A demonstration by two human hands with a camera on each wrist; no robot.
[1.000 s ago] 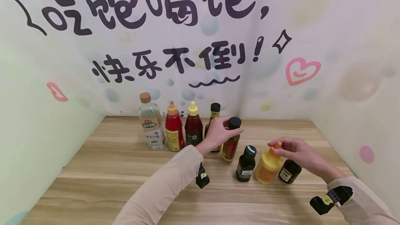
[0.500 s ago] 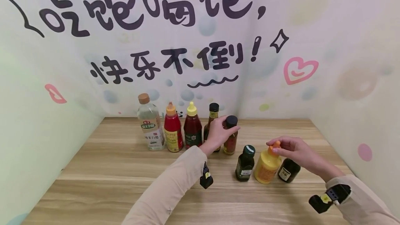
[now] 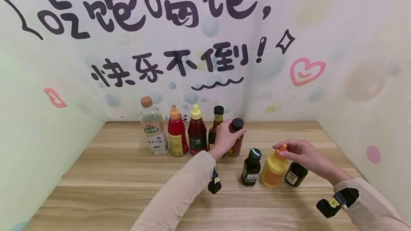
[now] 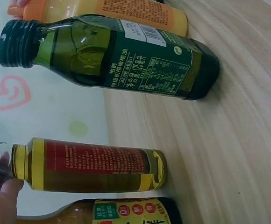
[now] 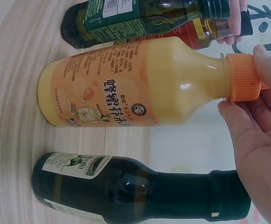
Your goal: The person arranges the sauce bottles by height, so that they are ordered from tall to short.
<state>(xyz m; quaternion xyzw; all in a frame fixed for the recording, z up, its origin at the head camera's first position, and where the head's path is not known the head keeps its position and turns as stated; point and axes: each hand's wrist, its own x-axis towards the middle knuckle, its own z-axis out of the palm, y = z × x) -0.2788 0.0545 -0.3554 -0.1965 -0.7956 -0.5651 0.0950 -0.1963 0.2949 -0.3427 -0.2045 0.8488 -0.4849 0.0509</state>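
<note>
In the head view my left hand point(image 3: 225, 135) grips an oil bottle point(image 3: 237, 147) by its black cap and neck. This bottle has a red label and stands upright at the right end of the back row. My right hand point(image 3: 304, 155) pinches the orange cap of a yellow sauce bottle point(image 3: 274, 171), which stands nearer the front. Close on its left is a green olive oil bottle point(image 4: 84, 56), untouched. To its right, partly behind my right hand in the head view, stands a dark green glass bottle point(image 5: 131, 186) with a cream label.
Along the back stand a clear vinegar bottle point(image 3: 154, 131), a red squeeze bottle point(image 3: 177, 131), a dark red squeeze bottle point(image 3: 197, 131) with a yellow cap, and a brown sauce bottle point(image 3: 218, 116) partly behind my left hand. A printed cloth point(image 3: 279, 95) hangs behind the wooden table point(image 3: 122, 184).
My left hand has brought the oil bottle back and slightly left, next to the brown sauce bottle. My right hand stays on the yellow bottle's cap. The view has shifted slightly.
</note>
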